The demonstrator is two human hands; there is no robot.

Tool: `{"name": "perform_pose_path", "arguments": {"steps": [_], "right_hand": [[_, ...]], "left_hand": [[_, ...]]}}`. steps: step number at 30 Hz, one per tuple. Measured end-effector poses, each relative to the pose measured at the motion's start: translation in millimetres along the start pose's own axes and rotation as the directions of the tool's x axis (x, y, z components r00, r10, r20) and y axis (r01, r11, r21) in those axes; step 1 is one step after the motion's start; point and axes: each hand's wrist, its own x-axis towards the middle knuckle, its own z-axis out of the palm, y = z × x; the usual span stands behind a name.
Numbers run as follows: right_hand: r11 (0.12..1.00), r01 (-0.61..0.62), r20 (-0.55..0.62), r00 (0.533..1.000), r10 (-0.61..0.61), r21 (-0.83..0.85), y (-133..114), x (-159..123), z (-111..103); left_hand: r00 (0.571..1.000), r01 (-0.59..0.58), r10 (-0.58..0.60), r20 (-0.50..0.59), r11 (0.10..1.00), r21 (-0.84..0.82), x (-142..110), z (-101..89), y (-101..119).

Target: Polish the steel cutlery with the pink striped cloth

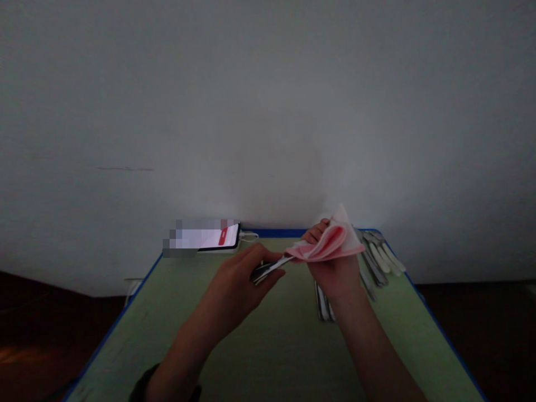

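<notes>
My left hand (237, 287) is closed around the handle of a piece of metal cutlery (270, 269), pinched between thumb and fingers. The far end of the cutlery runs into a folded pink and white cloth (330, 243) and is hidden there, so I cannot tell its kind. My right hand (337, 279) grips the cloth around that end, fingers curled behind it. Both hands are above the green table, the right one higher over some metal cutlery handles (322, 304) that lie partly under the wrist.
Several spoons and other cutlery (379, 254), some with white handles, lie at the table's back right. A phone with a lit screen (209, 239) and a white cable (250, 237) rests at the back left. The green table (268, 346) has a blue edge and meets a grey wall (268, 111).
</notes>
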Motion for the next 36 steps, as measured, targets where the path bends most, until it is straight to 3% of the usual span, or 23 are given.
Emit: {"name": "perform_pose_path", "arguments": {"steps": [7,13,17,25,32,36], "right_hand": [[0.985,-0.040,0.074,0.996,0.053,-0.169,-21,3,1],[0.994,0.109,0.128,0.986,-0.111,0.020,-36,4,-3],[0.987,0.146,0.137,0.979,-0.153,0.059,-27,3,-5],[0.996,0.090,0.034,0.995,-0.090,0.002,8,-10,6],[0.999,-0.010,0.008,1.000,0.009,0.040,-4,-6,5],[0.999,0.017,0.015,1.000,-0.018,0.045,-17,-4,5]], "left_hand": [[0.996,-0.089,0.088,0.014,0.995,0.049,-6,-13.1,6],[0.997,-0.062,0.062,0.036,0.998,0.014,-6,-6.3,16],[0.998,-0.064,0.063,0.029,0.998,0.011,-6,0.9,22],[1.000,-0.017,0.018,-0.022,0.999,0.051,-4,2.9,17],[0.999,-0.031,0.030,0.036,0.998,0.050,-4,-2.3,13],[1.000,-0.025,0.025,0.013,0.998,0.053,-5,-15.1,8]]}}
